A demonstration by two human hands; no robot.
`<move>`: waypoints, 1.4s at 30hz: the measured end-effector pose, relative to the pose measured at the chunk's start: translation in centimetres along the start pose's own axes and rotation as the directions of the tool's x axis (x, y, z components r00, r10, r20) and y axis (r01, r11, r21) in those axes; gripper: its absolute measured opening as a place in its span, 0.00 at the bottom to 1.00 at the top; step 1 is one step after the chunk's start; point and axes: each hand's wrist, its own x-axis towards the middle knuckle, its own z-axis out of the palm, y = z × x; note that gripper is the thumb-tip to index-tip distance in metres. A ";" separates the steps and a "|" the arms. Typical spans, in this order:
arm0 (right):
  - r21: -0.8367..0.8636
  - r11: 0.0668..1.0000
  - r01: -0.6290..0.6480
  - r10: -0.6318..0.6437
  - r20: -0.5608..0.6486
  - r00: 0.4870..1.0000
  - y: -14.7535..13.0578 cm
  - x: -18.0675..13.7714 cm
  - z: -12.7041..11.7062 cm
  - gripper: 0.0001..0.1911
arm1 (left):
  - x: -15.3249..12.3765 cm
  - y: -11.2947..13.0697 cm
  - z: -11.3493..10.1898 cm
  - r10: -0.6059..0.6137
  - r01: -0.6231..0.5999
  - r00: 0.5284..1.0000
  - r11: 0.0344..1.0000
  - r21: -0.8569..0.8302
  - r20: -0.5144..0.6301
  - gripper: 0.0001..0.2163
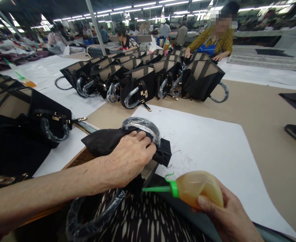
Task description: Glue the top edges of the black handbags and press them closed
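A black handbag [100,141] lies at the table's near edge, partly over my lap. One plastic-wrapped handle [143,123] arches up behind my left hand, and another wrapped handle [87,218] hangs down at the lower left. My left hand [130,154] presses on the bag with its fingers curled over the upper edge; what the fingertips grip is partly hidden. In my right hand [221,208] is a squeeze bottle [200,188] of amber liquid, tipped sideways. Its long green nozzle [155,189] points left, with the tip at the bag's dark edge below my left hand.
Several black handbags [138,84] stand grouped across the table, and more bags [24,114] are at the left. White paper [208,144] covers part of the brown tabletop [251,101]. Another squeeze bottle [28,82] lies far left. A co-worker [211,40] leans over the bags at the back right.
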 end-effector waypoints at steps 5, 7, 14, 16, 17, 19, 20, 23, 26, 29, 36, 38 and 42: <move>-0.004 0.999 -0.052 0.052 0.000 0.999 0.6 0.5 -0.6 0.25 | -0.1 0.1 0.1 0.002 -0.002 1.000 1.000 -0.003 -0.004 0.07; -0.003 0.997 -0.073 0.074 0.030 0.997 0.7 0.5 -0.7 0.25 | -0.1 0.1 0.2 -0.001 0.001 1.000 1.000 -0.002 -0.005 0.07; 0.085 0.984 -0.158 0.153 0.064 0.986 0.9 -0.3 0.0 0.24 | 0.1 0.0 0.1 -0.009 0.009 1.000 1.000 -0.008 0.026 0.08; 0.080 0.984 -0.158 0.151 0.086 0.985 1.1 -0.5 0.1 0.23 | 0.1 0.0 -0.1 -0.014 0.015 0.999 1.000 -0.020 0.041 0.08; 0.068 0.986 -0.152 0.145 0.092 0.985 1.2 -0.6 0.0 0.23 | 0.1 0.0 -0.1 -0.016 0.017 0.999 0.999 -0.028 0.046 0.08; 0.016 0.993 -0.120 0.118 0.090 0.989 1.2 -0.7 -0.2 0.23 | 0.1 0.0 -0.3 -0.016 0.019 0.998 0.999 -0.046 0.056 0.08; -0.022 0.996 -0.089 0.090 0.081 0.993 1.1 -0.7 -0.4 0.23 | 0.1 0.0 -0.4 -0.017 0.020 0.998 0.998 -0.053 0.060 0.08; -0.160 0.987 0.019 -0.019 0.003 1.000 0.5 -0.5 -0.8 0.22 | 0.0 0.0 -0.5 -0.014 0.018 0.997 0.998 -0.061 0.070 0.07; -0.268 0.961 0.069 -0.099 -0.099 0.990 -0.3 -0.2 -0.7 0.22 | 0.0 -0.1 -0.5 -0.022 0.026 0.998 0.998 -0.056 0.065 0.07; -0.310 0.946 0.096 -0.154 -0.171 0.973 -0.9 0.1 0.0 0.23 | 0.0 -0.2 -0.4 -0.032 0.036 0.998 0.997 -0.063 0.059 0.07; -0.550 0.816 0.180 -0.317 -0.163 0.934 -0.1 2.1 -0.6 0.24 | 0.2 -1.0 -0.1 -0.102 0.102 0.995 0.989 -0.105 0.012 0.05; -0.585 0.781 0.219 -0.364 -0.141 0.921 0.0 2.7 -0.8 0.23 | 0.6 -1.5 -0.2 -0.106 0.103 0.994 0.987 -0.122 -0.012 0.04; -0.676 0.662 0.323 -0.527 -0.113 0.842 0.2 3.7 -0.9 0.20 | 1.9 -2.6 -1.0 -0.112 0.111 0.994 0.982 -0.151 0.001 0.05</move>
